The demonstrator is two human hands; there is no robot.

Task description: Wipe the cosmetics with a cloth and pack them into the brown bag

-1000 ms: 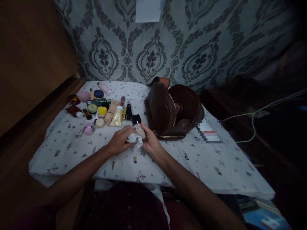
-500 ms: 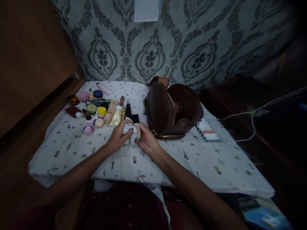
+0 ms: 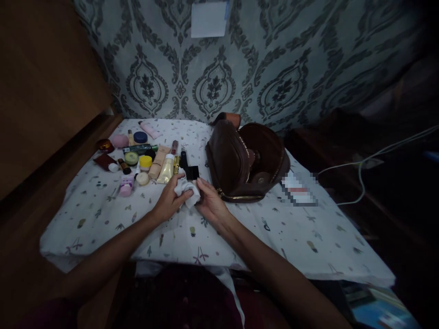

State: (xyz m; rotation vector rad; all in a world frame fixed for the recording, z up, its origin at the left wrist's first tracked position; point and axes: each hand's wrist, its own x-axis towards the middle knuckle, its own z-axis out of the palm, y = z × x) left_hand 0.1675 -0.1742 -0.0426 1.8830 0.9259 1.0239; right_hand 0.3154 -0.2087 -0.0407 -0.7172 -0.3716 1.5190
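A table (image 3: 267, 246) under a white cloth printed with small plant shapes fills the near part of the scene, reaching back to the patterned wall (image 3: 212, 64). On its far side, right of the hands, sits a dark brown bag (image 3: 228, 160), glossy, its zipped mouth gaping toward the right. The left hand (image 3: 168, 201) is curled almost shut, pinching a crumpled white wipe (image 3: 187, 191) between thumb and fingers. The right hand (image 3: 213, 203) is partly closed, thumb and fingers gripping a small bottle (image 3: 194, 172) from the right. Next in size, a beige tube (image 3: 159, 163) and a pale gold tube (image 3: 167, 170) lie on the table left of and beyond the hands, with a slim black tube (image 3: 184, 160) just beyond the bottle. The bottle is held near the middle of the table, left of the bag; its cap is black, square-edged and smooth, while wipe and fingers hide most of its body. Its cap points to the far side, its long axis running roughly near to far; how steeply it tilts cannot be told. Smaller still is a yellow-lidded jar (image 3: 146, 162) on the left.
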